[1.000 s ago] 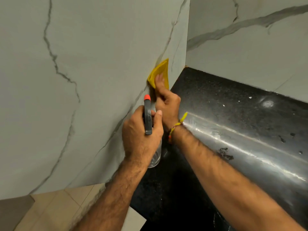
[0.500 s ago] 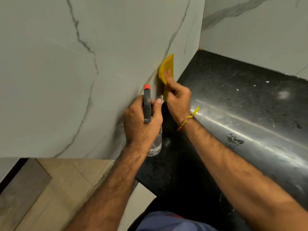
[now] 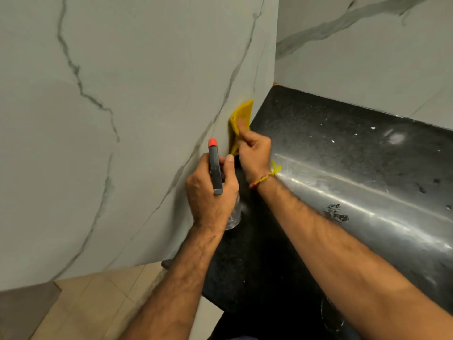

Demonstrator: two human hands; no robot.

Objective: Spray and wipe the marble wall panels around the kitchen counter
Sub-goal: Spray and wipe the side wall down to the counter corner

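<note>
Now the right hand (image 3: 253,153) presses the yellow cloth (image 3: 241,119) flat against the side marble panel (image 3: 147,94), low down, just above the line where the panel meets the black tabletop (image 3: 343,155). Against the frame half a second ago the cloth sits nearer the tabletop edge and the hand is a little lower along the panel; a second ago it was higher up the wall. Grip of right hand: fingers closed onto the cloth, one fingertip on its face.

Left hand (image 3: 210,195) is wrapped tight around the spray bottle (image 3: 215,168), as in both earlier frames. Grey head with orange nozzle tip points up along the panel; clear body shows below the fist, over the tabletop. Whether the bottle touches the tabletop: cannot tell.

A yellow thread band (image 3: 266,176) sits on the right wrist.

Surface: tabletop is dark speckled stone, glossy, with a bright streak of reflection, pale specks and a dark smudge. Back marble panel (image 3: 367,69) is white with a broad grey vein; side panel has thin grey veins. Beige floor tiles (image 3: 98,303) show lower left.
</note>
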